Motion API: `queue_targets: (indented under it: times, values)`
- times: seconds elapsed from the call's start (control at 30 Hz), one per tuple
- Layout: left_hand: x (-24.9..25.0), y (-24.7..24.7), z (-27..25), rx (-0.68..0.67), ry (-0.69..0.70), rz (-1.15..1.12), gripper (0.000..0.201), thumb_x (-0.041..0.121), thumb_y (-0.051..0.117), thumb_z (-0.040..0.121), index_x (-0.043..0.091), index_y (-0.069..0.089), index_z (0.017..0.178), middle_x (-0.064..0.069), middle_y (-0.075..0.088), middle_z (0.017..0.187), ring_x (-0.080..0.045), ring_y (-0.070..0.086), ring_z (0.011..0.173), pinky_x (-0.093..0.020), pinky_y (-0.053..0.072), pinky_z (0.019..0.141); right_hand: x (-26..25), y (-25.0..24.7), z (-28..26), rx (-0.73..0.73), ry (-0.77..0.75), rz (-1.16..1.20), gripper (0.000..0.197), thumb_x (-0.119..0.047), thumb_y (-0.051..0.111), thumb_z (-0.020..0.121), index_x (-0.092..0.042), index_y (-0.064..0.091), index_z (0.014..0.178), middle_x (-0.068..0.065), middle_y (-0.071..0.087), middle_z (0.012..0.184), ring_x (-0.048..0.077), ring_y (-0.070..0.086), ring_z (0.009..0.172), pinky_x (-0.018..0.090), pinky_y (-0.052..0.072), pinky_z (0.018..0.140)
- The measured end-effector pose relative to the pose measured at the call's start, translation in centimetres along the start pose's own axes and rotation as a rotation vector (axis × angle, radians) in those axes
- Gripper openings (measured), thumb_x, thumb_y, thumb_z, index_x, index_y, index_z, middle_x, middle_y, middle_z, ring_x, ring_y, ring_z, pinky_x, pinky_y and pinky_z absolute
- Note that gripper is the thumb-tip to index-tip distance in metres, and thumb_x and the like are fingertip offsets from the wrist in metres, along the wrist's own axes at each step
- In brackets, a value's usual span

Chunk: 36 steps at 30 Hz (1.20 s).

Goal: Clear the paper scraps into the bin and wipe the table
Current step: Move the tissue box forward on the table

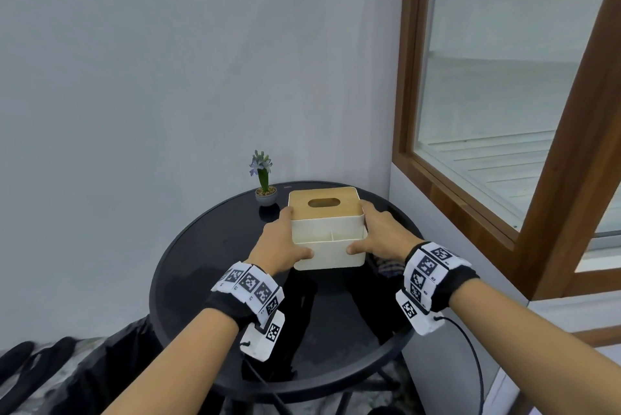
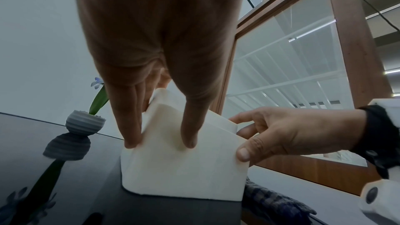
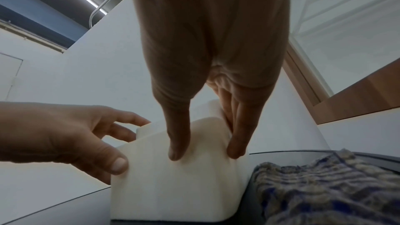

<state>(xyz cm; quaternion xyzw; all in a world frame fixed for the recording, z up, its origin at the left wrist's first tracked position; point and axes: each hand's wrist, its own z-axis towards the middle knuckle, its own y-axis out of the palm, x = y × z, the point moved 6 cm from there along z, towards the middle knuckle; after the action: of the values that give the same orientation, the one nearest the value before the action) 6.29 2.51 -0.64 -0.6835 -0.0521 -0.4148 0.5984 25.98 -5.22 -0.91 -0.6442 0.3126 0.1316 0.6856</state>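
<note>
No text, brand or number can be read in any view. The white wristbands [image 1: 250, 287] carry only black-and-white square code marks, with small characters beside them too small to read. The box [image 1: 327, 230] has no label.

A cream plastic tissue box [image 1: 327, 240] with wooden lid sits between the hands, a small grey potted purple flower [image 1: 264, 179] beyond the left one.
</note>
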Motion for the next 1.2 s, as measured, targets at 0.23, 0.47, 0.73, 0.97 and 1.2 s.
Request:
queue_targets:
  times: [0.23, 0.47, 0.73, 0.97, 1.2]
  values:
    - [-0.4, 0.3, 0.6, 0.046, -0.011, 0.009, 0.102, 0.031, 0.081, 0.069, 0.019, 0.017, 0.148, -0.009, 0.049, 0.133, -0.026, 0.052, 0.116, -0.036, 0.046, 0.092, 0.1, -0.4, 1.1, -0.026, -0.031, 0.011, 0.099, -0.035, 0.084, 0.066, -0.029, 0.022, 0.143, 0.008, 0.050, 0.132, 0.026, 0.054, 0.112, 0.044, 0.046, 0.099]
    - [-0.7, 0.3, 1.3, 0.056, -0.016, -0.009, 0.102, 0.030, 0.081, 0.070, 0.020, 0.016, 0.148, -0.008, 0.050, 0.132, -0.025, 0.053, 0.115, -0.035, 0.047, 0.092, -0.2, -0.6, 1.5, -0.045, -0.043, 0.027, 0.099, -0.029, 0.081, 0.072, -0.028, 0.017, 0.147, 0.006, 0.049, 0.136, 0.025, 0.051, 0.118, 0.044, 0.042, 0.103]
    - [-1.0, 0.3, 1.9, 0.051, -0.028, -0.013, 0.103, 0.031, 0.080, 0.069, 0.021, 0.015, 0.149, -0.009, 0.048, 0.134, -0.026, 0.052, 0.115, -0.033, 0.045, 0.090, -0.3, -0.7, 1.7, -0.065, -0.042, 0.012, 0.099, -0.027, 0.078, 0.076, -0.022, 0.012, 0.150, 0.008, 0.046, 0.141, 0.027, 0.048, 0.124, 0.044, 0.039, 0.104]
    - [-1.0, 0.5, 1.8, 0.045, -0.016, -0.034, 0.103, 0.029, 0.080, 0.070, 0.021, 0.015, 0.149, -0.008, 0.050, 0.133, -0.024, 0.053, 0.113, -0.030, 0.044, 0.087, -0.1, -0.5, 1.7, -0.080, -0.041, -0.013, 0.100, -0.029, 0.076, 0.079, -0.028, 0.006, 0.150, 0.009, 0.045, 0.141, 0.027, 0.049, 0.121, 0.043, 0.040, 0.103]
    - [-1.2, -0.1, 1.4, 0.032, 0.040, -0.116, 0.092, 0.026, 0.079, 0.072, 0.024, 0.022, 0.144, -0.001, 0.055, 0.132, -0.016, 0.062, 0.100, -0.022, 0.043, 0.080, -0.6, -0.7, 1.5, -0.027, -0.102, -0.036, 0.092, -0.038, 0.074, 0.077, -0.025, 0.015, 0.147, 0.004, 0.042, 0.140, 0.017, 0.047, 0.113, 0.031, 0.043, 0.093]
